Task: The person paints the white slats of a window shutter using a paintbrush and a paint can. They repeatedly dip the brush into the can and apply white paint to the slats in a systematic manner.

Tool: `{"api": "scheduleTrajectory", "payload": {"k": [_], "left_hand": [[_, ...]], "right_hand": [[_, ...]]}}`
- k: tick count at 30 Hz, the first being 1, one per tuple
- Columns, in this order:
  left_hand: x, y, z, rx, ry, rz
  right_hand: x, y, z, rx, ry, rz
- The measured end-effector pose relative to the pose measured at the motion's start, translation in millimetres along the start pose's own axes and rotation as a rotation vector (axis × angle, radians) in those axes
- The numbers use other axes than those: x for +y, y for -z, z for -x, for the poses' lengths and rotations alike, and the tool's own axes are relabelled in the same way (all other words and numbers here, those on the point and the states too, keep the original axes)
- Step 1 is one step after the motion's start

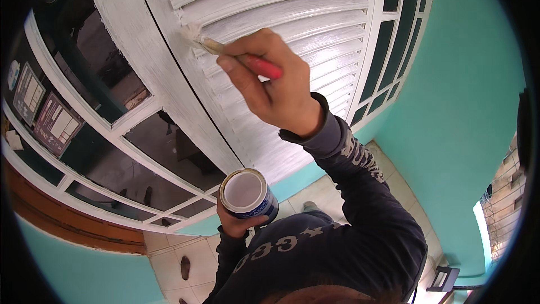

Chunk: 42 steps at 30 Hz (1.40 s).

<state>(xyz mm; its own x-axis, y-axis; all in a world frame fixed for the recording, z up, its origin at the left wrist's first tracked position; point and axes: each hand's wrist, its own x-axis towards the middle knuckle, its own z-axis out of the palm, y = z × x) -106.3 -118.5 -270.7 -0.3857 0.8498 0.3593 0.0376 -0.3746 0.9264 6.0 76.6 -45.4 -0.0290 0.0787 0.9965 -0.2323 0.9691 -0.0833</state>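
Note:
In my right hand (275, 81) is a paintbrush (264, 66) with a red handle, pinched close to its metal band. Its whitish bristles meet the left frame of a white louvered shutter (292, 14), beside the ends of the slats. Below, at waist height, my left hand (232, 222) is wrapped round an open paint can (261, 214). The can has a blue label, and its inside looks white. Some slats shine as if wet, while the frame (126, 28) on the left shows streaky white paint.
Paned windows (169, 146) with dark glass and white bars stand left of the shutter. Narrow panes (374, 62) flank it on the right. A turquoise wall (467, 79) runs along the right side. On the tiled floor (199, 262) lies a dark shoe (185, 268).

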Motion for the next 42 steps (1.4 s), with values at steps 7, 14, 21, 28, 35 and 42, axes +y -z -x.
{"api": "scheduleTrajectory", "payload": {"k": [7,14,21,28,35,42], "left_hand": [[-3.3,14.9,13.9,0.033,0.065,0.015],[-13.2,24.0,23.0,0.171,0.011,0.045],[-14.4,13.5,6.2,0.084,0.037,0.03],[-14.7,-9.3,-10.6,-0.022,0.044,0.035],[-14.1,-37.8,-13.6,-0.016,0.01,0.026],[-5.6,-63.7,-7.4,0.031,0.096,0.014]], "right_hand": [[112.6,91.2,-3.6,0.391,-0.27,-0.276],[130.6,221.2,-19.1,0.626,-0.248,0.541],[121.7,174.4,-30.9,-0.123,0.199,0.944],[74.4,146.1,-27.0,0.129,-0.086,0.171],[175.1,267.6,-16.7,0.484,-0.347,0.147],[151.9,241.3,-7.5,0.442,0.082,0.745]]}}
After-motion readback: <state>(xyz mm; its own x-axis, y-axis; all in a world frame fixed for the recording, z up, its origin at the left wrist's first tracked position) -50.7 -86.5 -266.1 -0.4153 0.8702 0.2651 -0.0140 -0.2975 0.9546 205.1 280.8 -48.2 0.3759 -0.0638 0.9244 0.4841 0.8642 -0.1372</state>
